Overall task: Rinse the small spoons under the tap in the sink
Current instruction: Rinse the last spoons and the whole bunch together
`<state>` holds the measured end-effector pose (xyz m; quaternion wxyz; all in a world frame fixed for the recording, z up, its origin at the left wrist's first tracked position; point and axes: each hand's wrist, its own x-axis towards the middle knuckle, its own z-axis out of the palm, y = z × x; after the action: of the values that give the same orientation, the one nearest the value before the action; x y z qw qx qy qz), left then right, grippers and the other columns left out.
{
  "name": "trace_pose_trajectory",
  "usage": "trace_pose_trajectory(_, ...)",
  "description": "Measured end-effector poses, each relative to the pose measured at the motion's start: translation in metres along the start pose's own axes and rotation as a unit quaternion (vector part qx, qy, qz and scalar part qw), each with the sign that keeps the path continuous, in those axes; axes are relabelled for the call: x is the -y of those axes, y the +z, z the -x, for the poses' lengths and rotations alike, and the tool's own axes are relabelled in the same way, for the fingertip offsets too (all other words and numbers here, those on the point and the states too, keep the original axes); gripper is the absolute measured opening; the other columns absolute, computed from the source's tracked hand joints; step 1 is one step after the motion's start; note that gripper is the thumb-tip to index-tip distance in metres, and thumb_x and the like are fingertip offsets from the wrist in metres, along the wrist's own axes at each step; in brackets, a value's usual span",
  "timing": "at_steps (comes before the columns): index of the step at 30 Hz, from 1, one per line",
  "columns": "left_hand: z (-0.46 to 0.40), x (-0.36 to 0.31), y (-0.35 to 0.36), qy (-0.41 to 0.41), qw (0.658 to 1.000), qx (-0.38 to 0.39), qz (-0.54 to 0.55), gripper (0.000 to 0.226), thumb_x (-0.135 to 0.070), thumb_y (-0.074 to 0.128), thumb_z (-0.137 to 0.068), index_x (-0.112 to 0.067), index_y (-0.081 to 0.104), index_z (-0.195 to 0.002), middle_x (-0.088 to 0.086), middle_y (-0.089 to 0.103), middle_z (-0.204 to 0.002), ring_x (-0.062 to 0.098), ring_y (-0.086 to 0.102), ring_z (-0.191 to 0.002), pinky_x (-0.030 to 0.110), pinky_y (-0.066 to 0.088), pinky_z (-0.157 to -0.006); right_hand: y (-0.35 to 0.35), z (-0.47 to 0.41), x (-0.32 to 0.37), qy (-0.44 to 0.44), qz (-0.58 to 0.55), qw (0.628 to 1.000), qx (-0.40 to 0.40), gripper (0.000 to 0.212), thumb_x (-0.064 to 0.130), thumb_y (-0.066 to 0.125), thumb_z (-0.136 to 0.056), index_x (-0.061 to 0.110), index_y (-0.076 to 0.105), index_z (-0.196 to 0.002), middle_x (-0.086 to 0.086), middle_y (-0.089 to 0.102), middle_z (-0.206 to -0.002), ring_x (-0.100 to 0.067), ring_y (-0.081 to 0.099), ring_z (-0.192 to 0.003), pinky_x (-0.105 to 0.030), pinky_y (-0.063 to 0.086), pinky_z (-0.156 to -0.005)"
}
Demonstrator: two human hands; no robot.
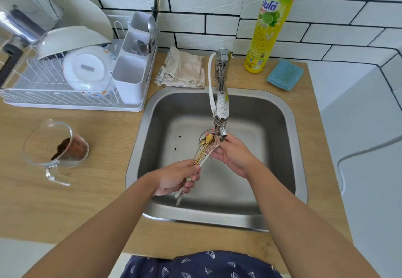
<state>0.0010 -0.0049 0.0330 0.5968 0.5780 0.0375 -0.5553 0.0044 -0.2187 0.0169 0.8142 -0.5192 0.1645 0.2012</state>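
Observation:
My left hand [176, 177] grips a bundle of thin small spoons [203, 147] by their handles over the steel sink [289, 125]. Some are gold, some silver, and their bowls point up toward the tap spout [220, 130]. Handle ends stick out below my fist. My right hand [232, 155] is at the bowl end of the spoons, just under the spout, its fingers touching them. Whether water runs from the tap I cannot tell.
A white dish rack [65, 101] with plates and a cutlery holder stands at the back left. A glass measuring jug [56, 145] holding brown grounds sits left of the sink. Behind the sink lie a folded cloth [183, 69], a yellow detergent bottle [268, 27] and a blue sponge [285, 75].

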Motion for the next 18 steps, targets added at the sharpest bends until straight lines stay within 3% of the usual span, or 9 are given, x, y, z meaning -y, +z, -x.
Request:
trace_pose_trajectory(4,-0.001,-0.002,-0.003,-0.012,0.998,-0.004,-0.061,0.021,-0.032,0.045,-0.105,-0.012,0.051,-0.103,0.000,0.050,-0.071,0.015,0.046,-0.057,0.026,0.042,-0.056,0.002,0.002,-0.002,-0.006,0.007,1.000,-0.015,0.025,0.008,0.046,-0.109,0.012,0.070,-0.116,-0.007,0.077,-0.115,-0.026,0.072,-0.112,-0.035,0.060,-0.091)
trace_pose_trajectory(8,-0.007,-0.005,0.003,-0.005,0.993,-0.027,-0.116,0.033,-0.046,0.043,-0.103,-0.015,0.051,-0.098,-0.002,0.048,-0.064,0.015,0.051,-0.057,0.026,0.046,-0.056,0.005,0.004,-0.003,-0.017,0.030,0.999,-0.034,0.022,0.011,0.055,-0.105,0.015,0.076,-0.106,-0.005,0.079,-0.109,-0.023,0.074,-0.107,-0.035,0.062,-0.086)
trace_pose_trajectory(12,-0.012,-0.006,0.008,0.020,0.995,-0.040,-0.095,0.035,-0.045,0.042,-0.104,-0.013,0.052,-0.095,-0.001,0.051,-0.066,0.015,0.046,-0.054,0.027,0.043,-0.053,0.001,0.003,-0.003,-0.039,0.038,0.995,-0.079,0.018,0.009,0.063,-0.100,0.018,0.079,-0.102,-0.004,0.080,-0.100,-0.023,0.076,-0.094,-0.035,0.063,-0.081)
trace_pose_trajectory(18,-0.014,-0.005,0.011,0.041,0.996,-0.063,-0.051,0.038,-0.038,0.044,-0.105,-0.004,0.060,-0.113,0.000,0.055,-0.071,0.013,0.047,-0.054,0.026,0.042,-0.051,-0.002,0.002,-0.003,-0.043,0.026,0.996,-0.071,0.017,0.005,0.067,-0.097,0.014,0.080,-0.103,-0.003,0.079,-0.095,-0.019,0.074,-0.089,-0.036,0.062,-0.086)
